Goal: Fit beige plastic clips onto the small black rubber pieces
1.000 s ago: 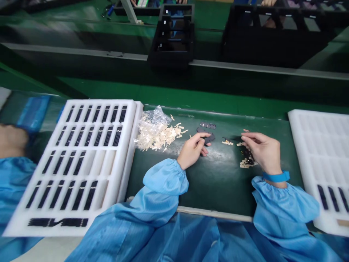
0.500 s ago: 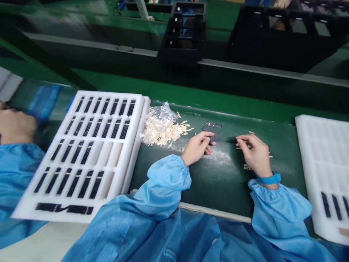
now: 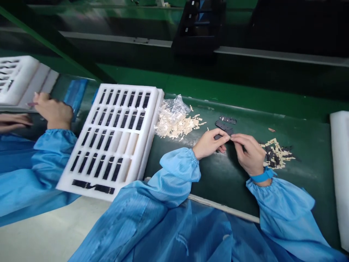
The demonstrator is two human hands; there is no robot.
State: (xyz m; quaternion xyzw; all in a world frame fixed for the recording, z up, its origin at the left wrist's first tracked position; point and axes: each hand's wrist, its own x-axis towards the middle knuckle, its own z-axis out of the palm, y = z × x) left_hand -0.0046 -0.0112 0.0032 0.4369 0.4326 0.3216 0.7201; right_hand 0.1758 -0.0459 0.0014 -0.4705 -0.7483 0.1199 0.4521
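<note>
My left hand is closed, thumb and forefinger pinched around a small black flat part. Its fingertips meet those of my right hand, which is also pinched; whatever the right fingers hold is too small to make out. Just beyond the left fingers lie a larger black flat plate and a narrow black strip with holes. To the right of my right wrist is a loose heap of cream and black small parts. A pile of cream flat pieces spills from a clear plastic bag on the left.
A white foam tray holding rows of black parts stands left on the green tabletop. Another white foam tray is at the right edge. At far left, a co-worker's hands work near stacked white trays. Black racks stand behind.
My right hand has moved left from near the loose heap to meet my left fingertips. The view has shifted, uncovering that heap and more of the co-worker's hands.
</note>
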